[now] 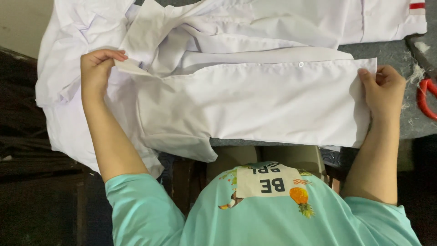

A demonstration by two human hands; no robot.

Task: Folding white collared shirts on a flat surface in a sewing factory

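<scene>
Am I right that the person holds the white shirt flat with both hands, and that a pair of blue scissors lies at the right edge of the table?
Not quite: the scissors are red, not blue, as the head view shows. The rest holds: the left hand and right hand each grip an end of the white shirt, and the scissors lie at the right edge of the table.

Garment [255, 105] held flat: plain white throughout, no pattern; one small pale button [301, 64] at 12 o'clock on its upper edge. Second white garment [318, 23] at 12 o'clock of the view carries a red stripe [417, 6] at 1 o'clock. Table surface [391, 52] at 2 o'clock: dark grey, flecked with whitish lint. Scissor handle [425, 98] at 3 o'clock: red. Person's T-shirt [150, 218] at 6 o'clock: mint green, with a cream patch bearing dark lettering and an orange pineapple motif [299, 196].
</scene>
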